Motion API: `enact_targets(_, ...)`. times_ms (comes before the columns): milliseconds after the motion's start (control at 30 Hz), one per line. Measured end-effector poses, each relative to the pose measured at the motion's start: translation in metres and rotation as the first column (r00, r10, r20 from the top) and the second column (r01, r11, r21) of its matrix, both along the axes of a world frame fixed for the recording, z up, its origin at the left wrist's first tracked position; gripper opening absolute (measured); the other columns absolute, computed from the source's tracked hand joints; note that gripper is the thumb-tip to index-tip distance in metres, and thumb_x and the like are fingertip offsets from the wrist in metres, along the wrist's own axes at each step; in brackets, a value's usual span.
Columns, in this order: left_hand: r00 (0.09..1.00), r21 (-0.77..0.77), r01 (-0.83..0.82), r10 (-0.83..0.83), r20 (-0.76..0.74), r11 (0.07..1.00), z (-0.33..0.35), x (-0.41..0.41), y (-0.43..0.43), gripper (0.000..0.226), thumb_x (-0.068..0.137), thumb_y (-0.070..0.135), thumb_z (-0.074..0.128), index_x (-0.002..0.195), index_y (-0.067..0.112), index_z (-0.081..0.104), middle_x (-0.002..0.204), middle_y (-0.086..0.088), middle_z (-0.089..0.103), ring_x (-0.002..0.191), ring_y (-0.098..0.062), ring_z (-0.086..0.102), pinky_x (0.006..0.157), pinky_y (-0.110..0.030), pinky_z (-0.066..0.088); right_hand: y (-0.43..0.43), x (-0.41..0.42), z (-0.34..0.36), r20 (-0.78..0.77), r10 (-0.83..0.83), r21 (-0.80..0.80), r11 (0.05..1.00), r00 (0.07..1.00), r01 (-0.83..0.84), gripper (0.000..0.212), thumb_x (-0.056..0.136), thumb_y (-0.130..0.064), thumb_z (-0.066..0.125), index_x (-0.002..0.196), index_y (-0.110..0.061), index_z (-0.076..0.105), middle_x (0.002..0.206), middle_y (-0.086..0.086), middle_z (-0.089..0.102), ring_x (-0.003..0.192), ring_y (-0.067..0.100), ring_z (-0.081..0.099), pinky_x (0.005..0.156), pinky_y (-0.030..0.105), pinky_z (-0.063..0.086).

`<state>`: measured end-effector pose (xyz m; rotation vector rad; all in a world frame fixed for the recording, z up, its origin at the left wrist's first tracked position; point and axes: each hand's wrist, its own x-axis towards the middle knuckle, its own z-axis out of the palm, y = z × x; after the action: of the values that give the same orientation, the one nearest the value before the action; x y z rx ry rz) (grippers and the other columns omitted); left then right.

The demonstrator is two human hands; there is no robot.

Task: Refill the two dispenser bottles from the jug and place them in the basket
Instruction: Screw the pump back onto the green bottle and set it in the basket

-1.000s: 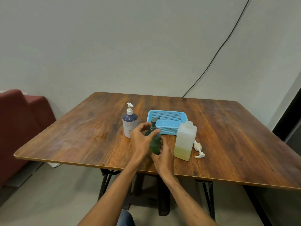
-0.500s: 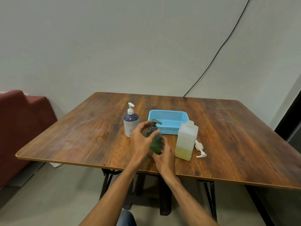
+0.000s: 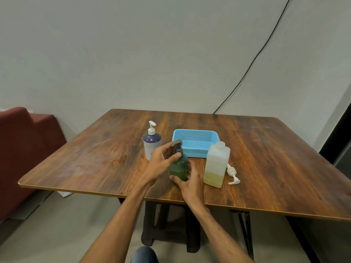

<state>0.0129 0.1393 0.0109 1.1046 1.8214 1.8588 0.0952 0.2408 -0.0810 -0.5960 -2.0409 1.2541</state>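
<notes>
Green bottle (image 3: 178, 167) stands upright near the middle of the table (image 3: 91, 160), w/ left hand (image 3: 161, 164) fingers curled round its neck & pump top, and right hand (image 3: 190, 184) gripping its base from the near-right side. Blue basket (image 3: 197, 151) sits just beyond it; purple bottle (image 3: 152, 147) w/ white pump is far-left, partly behind the left hand. Jug (image 3: 216, 164) w/ a low layer of yellowish liquid stands close on the right, between bottle & a loose white pump (image 3: 232, 174) lying flat beside the jug.
</notes>
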Motion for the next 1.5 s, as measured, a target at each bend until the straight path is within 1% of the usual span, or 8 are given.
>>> enact_targets(233,0.903,0.173,-0.418,0.429,-0.025,0.892,-0.015,0.032,0.021,0.039,0.077,0.019,0.084,0.112,0.011,0.069,0.108,0.002,0.073,0.100,-0.007,0.069,0.087,-0.025,0.058,-0.001,0.001,0.002,-0.009,-0.007,0.004,1.000,1.000,0.007,0.074,0.078,-0.025,0.086,0.136,-0.046,0.044,0.134,-0.017,0.057,0.124,0.010,0.058,0.097,0.041,0.058)
enact_targets(367,0.923,0.134,-0.374,0.382,-0.040,0.918,-0.014,0.024,0.019,0.035,0.081,0.013,0.080,0.114,0.012,0.070,0.107,0.007,0.073,0.102,-0.006,0.069,0.088,-0.023,0.057,0.000,0.003,0.003,-0.002,0.009,-0.006,1.000,1.000,-0.009,0.076,0.078,-0.026,0.086,0.136,-0.048,0.043,0.133,-0.017,0.058,0.123,0.007,0.057,0.098,0.040,0.057)
enact_targets(567,1.000,0.054,-0.021,0.020,0.017,0.998,-0.008,0.002,0.004,0.038,0.093,0.004,0.064,0.130,0.009,0.060,0.122,0.001,0.070,0.119,-0.008,0.063,0.098,-0.023,0.051,-0.001,0.002,0.002,0.004,0.003,-0.015,1.000,1.000,-0.003,0.079,0.077,-0.029,0.087,0.137,-0.049,0.041,0.133,-0.016,0.059,0.123,0.008,0.058,0.098,0.040,0.057)
enact_targets(833,0.858,0.133,-0.506,0.513,-0.026,0.852,-0.017,0.032,0.023,0.033,0.075,0.026,0.085,0.104,0.017,0.069,0.104,0.007,0.070,0.099,-0.006,0.067,0.085,-0.026,0.058,0.001,0.001,0.001,0.010,-0.003,0.004,1.000,1.000,0.003,0.077,0.079,-0.028,0.086,0.140,-0.043,0.041,0.139,-0.010,0.058,0.127,0.011,0.056,0.099,0.043,0.057)
enact_targets(933,0.870,0.104,-0.481,0.489,-0.068,0.870,-0.016,0.026,0.021,0.030,0.078,0.023,0.083,0.105,0.018,0.072,0.104,0.009,0.071,0.100,-0.005,0.066,0.084,-0.024,0.057,0.000,0.002,0.002,0.014,-0.003,0.005,1.000,1.000,0.003,0.077,0.079,-0.027,0.085,0.141,-0.041,0.042,0.139,-0.010,0.058,0.127,0.011,0.056,0.100,0.042,0.056)
enact_targets(1167,0.997,-0.031,-0.072,0.071,-0.025,0.997,-0.003,-0.001,0.002,0.032,0.092,0.007,0.066,0.122,0.015,0.064,0.119,0.002,0.070,0.114,-0.007,0.065,0.096,-0.023,0.053,-0.001,0.001,0.001,0.027,0.007,-0.014,1.000,1.000,-0.007,0.079,0.078,-0.031,0.086,0.138,-0.051,0.038,0.138,-0.015,0.057,0.128,0.011,0.055,0.103,0.045,0.054)
enact_targets(1333,0.933,0.050,-0.348,0.351,-0.075,0.936,-0.008,0.020,0.013,0.046,0.080,0.026,0.081,0.121,0.013,0.067,0.117,0.005,0.070,0.109,-0.006,0.066,0.092,-0.024,0.056,-0.003,0.001,0.001,0.019,-0.012,-0.015,1.000,1.000,0.012,0.079,0.076,-0.033,0.087,0.138,-0.047,0.040,0.138,-0.012,0.058,0.127,0.012,0.056,0.100,0.046,0.055)
enact_targets(1500,0.866,0.113,-0.482,0.492,-0.087,0.869,-0.010,0.029,0.023,0.032,0.078,0.023,0.083,0.107,0.014,0.073,0.104,0.006,0.073,0.097,-0.005,0.069,0.083,-0.026,0.059,-0.001,0.001,0.001,-0.005,0.001,-0.012,1.000,1.000,-0.001,0.077,0.077,-0.029,0.087,0.138,-0.044,0.042,0.137,-0.011,0.059,0.127,0.011,0.057,0.099,0.045,0.056)
